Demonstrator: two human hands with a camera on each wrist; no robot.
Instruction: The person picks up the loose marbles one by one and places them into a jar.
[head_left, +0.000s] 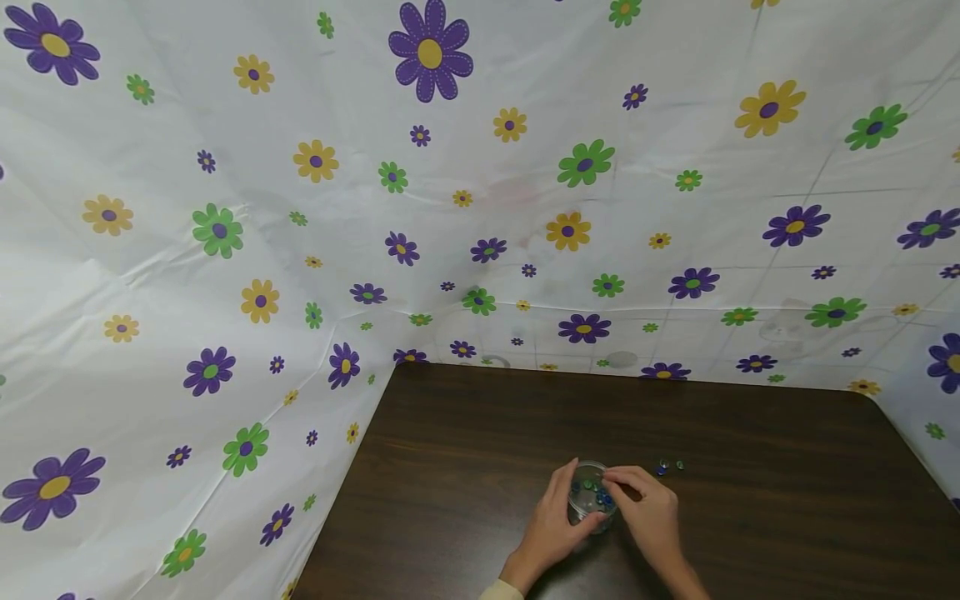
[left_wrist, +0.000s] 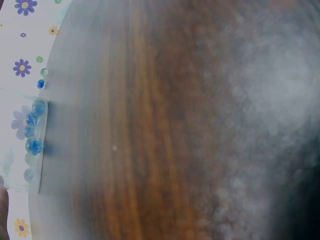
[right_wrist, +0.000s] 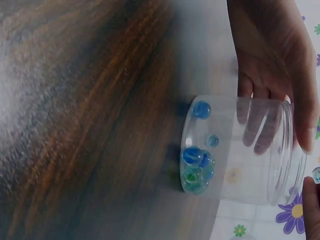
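Note:
A clear plastic jar point(right_wrist: 240, 187) stands upright on the dark table, several blue and green glass marbles point(right_wrist: 192, 156) lying at its bottom. My left hand point(head_left: 551, 525) holds the jar near its rim, thumb on the near side and fingers round the far side. Over the right part of the jar's mouth, my right hand point(head_left: 648, 512) pinches a clear marble point(right_wrist: 316, 174), which shows at the fingertips at the edge of the right wrist view. Beyond the right hand, a few loose marbles point(head_left: 663, 468) lie on the table.
The dark wood-grain table point(head_left: 795, 492) has rounded far corners. A white cloth point(head_left: 480, 192) with purple, green and yellow flowers hangs behind it and along its left side. Another cloth section borders the right edge.

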